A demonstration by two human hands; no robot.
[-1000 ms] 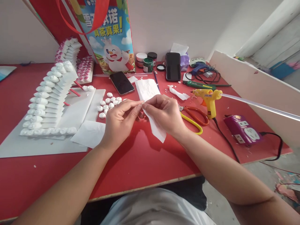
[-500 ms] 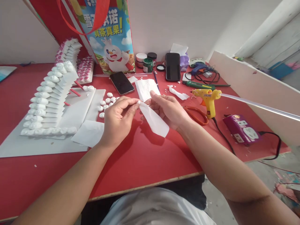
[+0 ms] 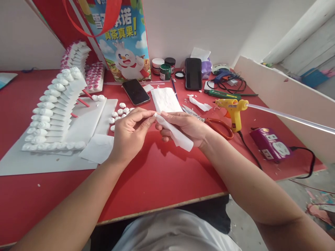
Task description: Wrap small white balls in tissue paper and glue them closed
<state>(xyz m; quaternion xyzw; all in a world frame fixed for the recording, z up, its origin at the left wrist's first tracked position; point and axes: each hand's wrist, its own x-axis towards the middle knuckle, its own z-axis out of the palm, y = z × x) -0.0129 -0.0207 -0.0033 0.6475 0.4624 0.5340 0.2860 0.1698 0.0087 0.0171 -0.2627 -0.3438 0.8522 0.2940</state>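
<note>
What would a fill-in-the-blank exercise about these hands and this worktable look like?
1. Pinched at one end by the left hand and slanting across the right hand, the long thin paper strip is coloured ____.
2. The yellow plastic glue gun sits on the person's ____ side.
3. The small round jar in front of the white-topped jar and the black-topped jar is coloured ____.
4. The smooth tabletop is coloured ____.

Missing words: white; right; green; red.
</note>
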